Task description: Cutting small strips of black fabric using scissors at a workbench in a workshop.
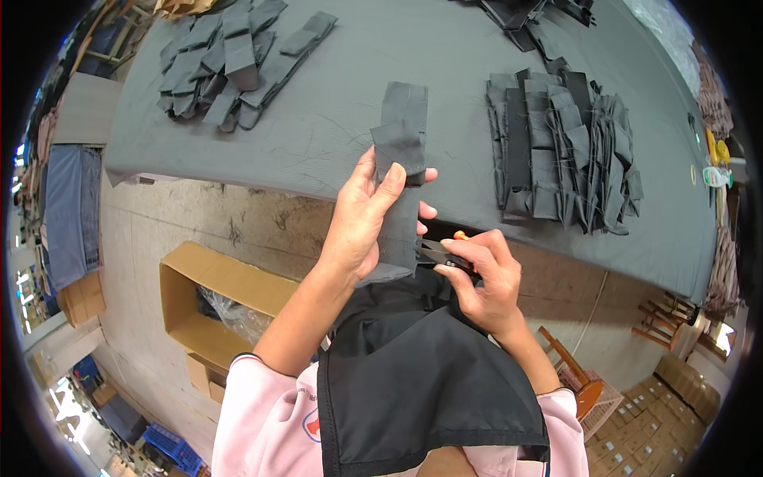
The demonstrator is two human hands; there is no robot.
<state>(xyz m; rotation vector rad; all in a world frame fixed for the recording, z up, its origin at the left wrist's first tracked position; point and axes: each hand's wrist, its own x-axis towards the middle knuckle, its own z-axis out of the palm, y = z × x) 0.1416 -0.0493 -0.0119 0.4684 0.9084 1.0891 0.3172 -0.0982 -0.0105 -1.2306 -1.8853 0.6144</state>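
My left hand (pixel 356 219) is closed round a folded dark grey fabric strip (pixel 400 215), its thumb pressing on top and fingertips showing past the far side. One end of the strip lies over the table edge; the other hangs toward my lap. In my right hand (pixel 491 282) is a small pair of black thread snips (pixel 433 256), with metal blades pointing left at the strip's right edge. Whether the blades touch the cloth I cannot tell. A small orange piece (pixel 461 235) shows by my right fingers.
A grey cloth-covered table (pixel 318 151) spans the front. On it lie a loose heap of grey strips (pixel 226 60) at left and a row of folded strips (pixel 556 147) at right. A cardboard box (pixel 179 294) stands on the floor at left, a wooden stool (pixel 584 389) at lower right.
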